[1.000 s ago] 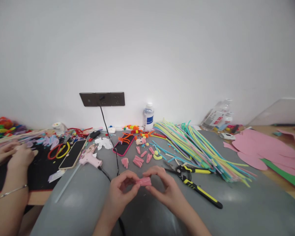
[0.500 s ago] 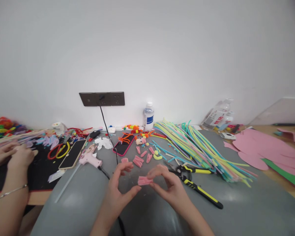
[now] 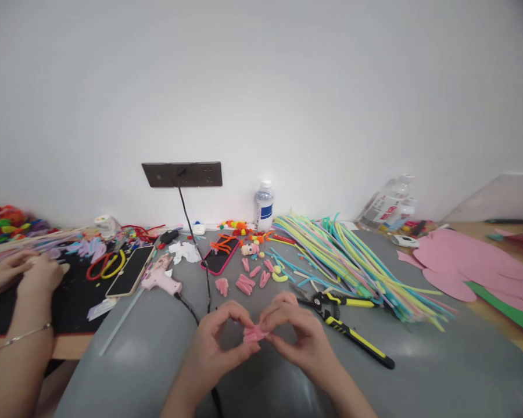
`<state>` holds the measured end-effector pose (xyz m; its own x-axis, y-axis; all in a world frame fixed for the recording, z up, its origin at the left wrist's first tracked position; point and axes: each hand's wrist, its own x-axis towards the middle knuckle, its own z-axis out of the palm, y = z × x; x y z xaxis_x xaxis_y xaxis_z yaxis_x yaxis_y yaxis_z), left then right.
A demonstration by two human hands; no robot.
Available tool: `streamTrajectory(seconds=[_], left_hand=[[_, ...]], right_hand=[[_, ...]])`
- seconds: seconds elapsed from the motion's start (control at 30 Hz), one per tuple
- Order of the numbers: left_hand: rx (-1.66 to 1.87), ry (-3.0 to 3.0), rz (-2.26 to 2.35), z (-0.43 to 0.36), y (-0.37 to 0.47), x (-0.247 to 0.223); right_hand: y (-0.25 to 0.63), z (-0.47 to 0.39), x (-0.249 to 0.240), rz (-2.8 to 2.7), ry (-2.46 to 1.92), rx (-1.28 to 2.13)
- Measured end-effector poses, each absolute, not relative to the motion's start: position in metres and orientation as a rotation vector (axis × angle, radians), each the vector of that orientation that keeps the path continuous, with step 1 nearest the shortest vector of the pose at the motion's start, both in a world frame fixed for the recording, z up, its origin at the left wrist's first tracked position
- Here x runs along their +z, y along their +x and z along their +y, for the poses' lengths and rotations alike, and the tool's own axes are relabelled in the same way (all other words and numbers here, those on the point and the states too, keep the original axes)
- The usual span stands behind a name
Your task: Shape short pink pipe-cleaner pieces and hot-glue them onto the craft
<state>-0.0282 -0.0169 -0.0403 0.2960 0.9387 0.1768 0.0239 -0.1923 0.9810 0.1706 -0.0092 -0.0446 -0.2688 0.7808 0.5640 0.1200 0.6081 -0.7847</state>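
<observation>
Between my two hands is a small pink fuzzy piece (image 3: 253, 334), low over the grey table. My left hand (image 3: 222, 339) pinches its left side with thumb and index finger. From the right, the thumb and fingertips of my right hand (image 3: 294, 325) close on its other side. Just beyond my hands lie several folded pink pieces (image 3: 245, 284), with another pink bundle (image 3: 222, 286) to their left. A yellow curved piece (image 3: 279, 277) and a small pink figure with a face (image 3: 250, 249) are farther back.
Black-and-yellow pliers (image 3: 353, 339) lie right of my hands, below a pile of pastel pipe cleaners (image 3: 340, 261). A pink glue gun (image 3: 163, 280) and its cord are on the left. Another person's hands (image 3: 39, 273) work at the far left. A bottle (image 3: 264, 206) stands by the wall.
My left hand has moved right and its fingers have closed on the pink piece, which was in my right hand alone. The piece is slightly lower, and the pink bundle behind is now uncovered.
</observation>
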Motion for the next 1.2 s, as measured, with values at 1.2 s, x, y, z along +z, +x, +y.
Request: streamTrajectory(seconds=[1.2], left_hand=[[1.066, 1.519, 0.810, -0.013, -0.021, -0.007]], right_hand=[[0.168, -0.014, -0.031, -1.727, -0.621, 0.601]])
